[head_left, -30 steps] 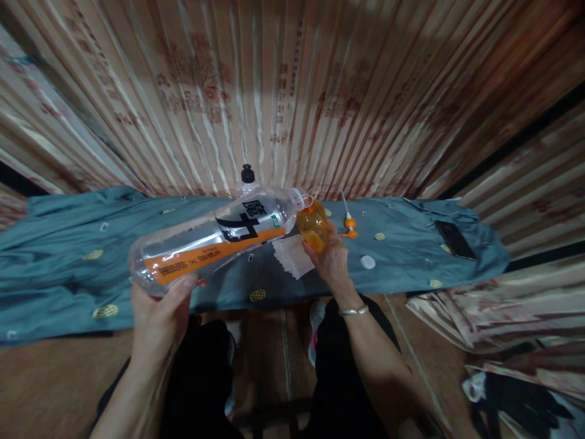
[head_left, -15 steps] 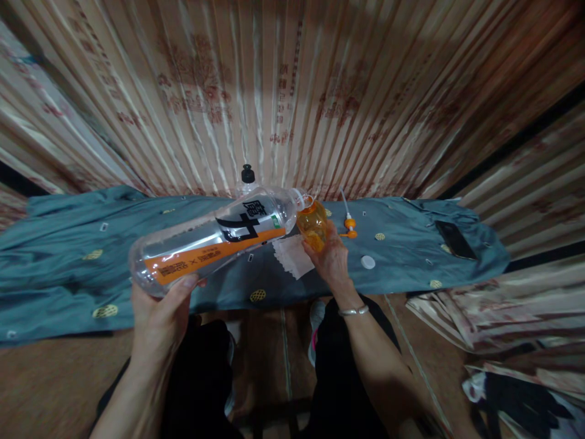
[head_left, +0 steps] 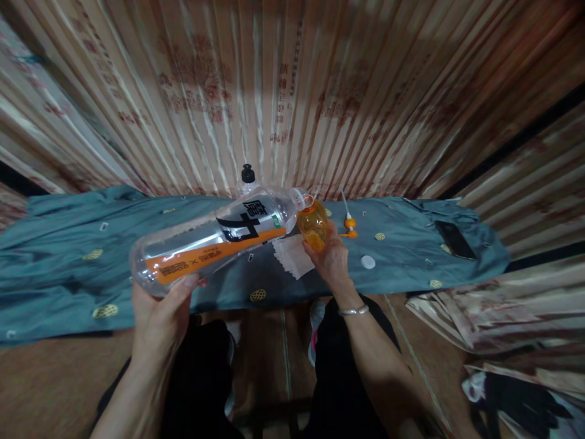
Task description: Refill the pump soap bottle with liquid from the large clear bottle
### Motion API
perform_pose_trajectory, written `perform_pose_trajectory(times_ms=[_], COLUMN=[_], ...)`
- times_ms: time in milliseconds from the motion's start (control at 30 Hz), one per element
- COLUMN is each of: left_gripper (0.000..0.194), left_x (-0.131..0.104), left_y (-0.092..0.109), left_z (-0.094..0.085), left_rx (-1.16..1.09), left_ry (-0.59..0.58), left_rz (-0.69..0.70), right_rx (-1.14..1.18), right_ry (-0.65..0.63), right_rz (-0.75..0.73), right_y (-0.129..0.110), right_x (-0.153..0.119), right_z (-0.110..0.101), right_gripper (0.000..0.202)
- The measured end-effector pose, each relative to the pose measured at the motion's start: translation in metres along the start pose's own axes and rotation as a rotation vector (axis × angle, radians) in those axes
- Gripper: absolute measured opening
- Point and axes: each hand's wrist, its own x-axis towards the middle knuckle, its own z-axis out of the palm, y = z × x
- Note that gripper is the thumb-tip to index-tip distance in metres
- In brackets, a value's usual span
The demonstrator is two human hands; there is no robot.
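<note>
My left hand (head_left: 162, 305) is wrapped round the base of a large clear bottle (head_left: 205, 238) with an orange and silver label. The bottle lies tilted, its neck to the right and higher than its base. Its mouth meets the opening of a small orange see-through bottle (head_left: 314, 225), which my right hand (head_left: 333, 256) grips from the right side. Some liquid shows low in the orange bottle. Behind the right hand, an orange pump head (head_left: 350, 224) with a clear tube lies on the cloth. A white cap (head_left: 368, 262) rests nearer to me.
A teal cloth (head_left: 150, 231) covers the narrow table. On it are a white paper napkin (head_left: 295, 256), a black phone (head_left: 456, 239) at the right and a black-capped clear bottle (head_left: 247, 178) at the back. A pleated curtain (head_left: 256, 91) hangs behind.
</note>
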Motion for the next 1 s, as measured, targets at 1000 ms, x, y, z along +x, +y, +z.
perform_pose_trajectory(times_ms=[1000], left_gripper=[0.070], left_x=[-0.002], left_y=[-0.009], left_z=[-0.012], left_rx=[-0.003], left_ry=[-0.040], left_rz=[-0.003], right_rx=[0.059], right_ry=[0.043], right_rz=[0.016], right_y=[0.003], right_x=[-0.004], right_z=[0.005], right_gripper=[0.073])
